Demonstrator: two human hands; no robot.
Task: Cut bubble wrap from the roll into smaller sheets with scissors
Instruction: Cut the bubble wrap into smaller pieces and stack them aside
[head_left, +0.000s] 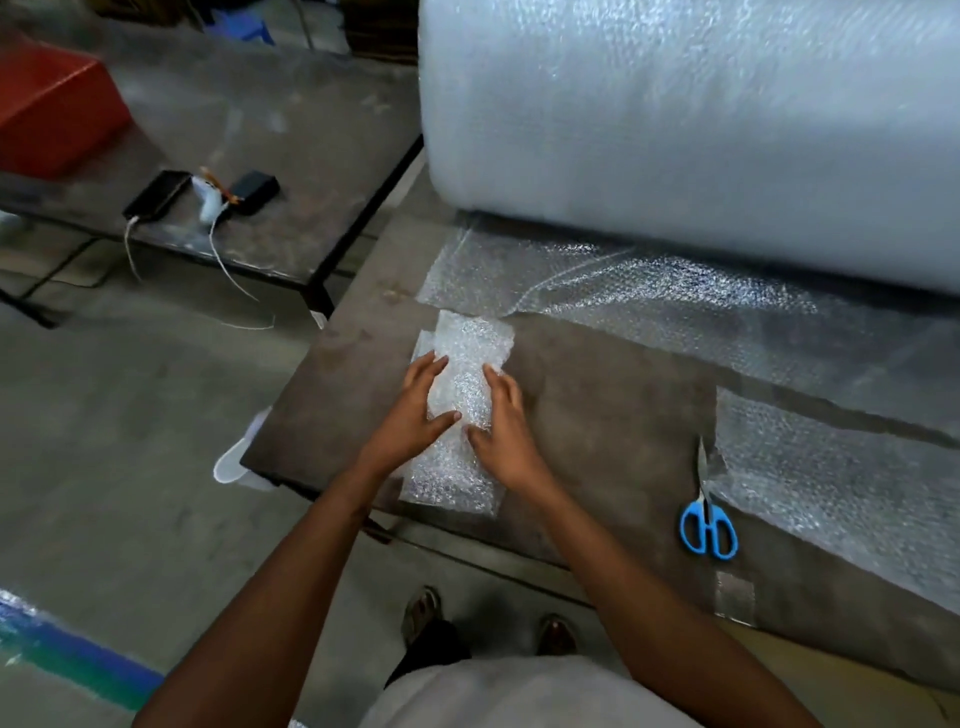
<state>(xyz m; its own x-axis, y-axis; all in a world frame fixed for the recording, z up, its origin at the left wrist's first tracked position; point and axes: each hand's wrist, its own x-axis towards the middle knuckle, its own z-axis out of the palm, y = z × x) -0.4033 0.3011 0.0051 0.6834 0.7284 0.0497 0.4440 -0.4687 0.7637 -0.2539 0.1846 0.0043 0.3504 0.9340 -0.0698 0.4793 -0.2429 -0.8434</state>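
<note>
both hands, left and right, press spread fingers on the sheet stack; square its edges flat before fetching the scissors.

I'm looking into a packing workshop or warehouse. A huge bubble wrap roll lies on a worn work table, over a bare concrete floor.

Both arms reach forward, left grip and right grip flat, fingers straight.
</note>
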